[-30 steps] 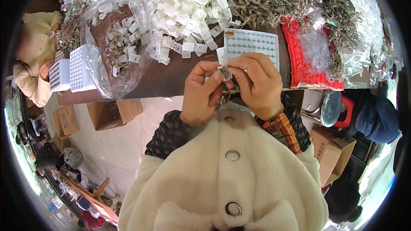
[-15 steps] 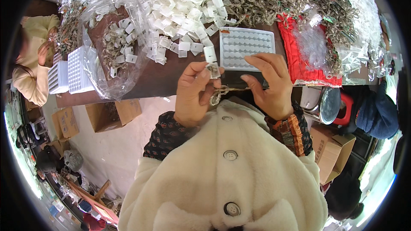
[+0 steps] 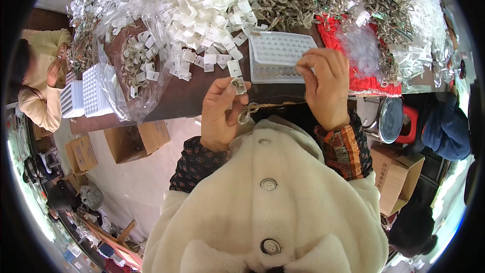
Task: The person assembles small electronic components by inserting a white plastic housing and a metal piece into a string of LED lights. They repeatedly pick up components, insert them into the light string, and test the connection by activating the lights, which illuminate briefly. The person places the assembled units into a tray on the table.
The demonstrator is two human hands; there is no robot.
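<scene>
The left hand [image 3: 218, 114] pinches a small white box [image 3: 236, 79] between thumb and fingers; the right hand [image 3: 327, 88] grips the white upper tray [image 3: 282, 48] just to its left.

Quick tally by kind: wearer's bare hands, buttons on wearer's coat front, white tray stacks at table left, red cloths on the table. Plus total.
Hands (left hand, right hand): 2
Coat buttons: 3
Tray stacks: 2
Red cloth: 1
Total: 8
</scene>
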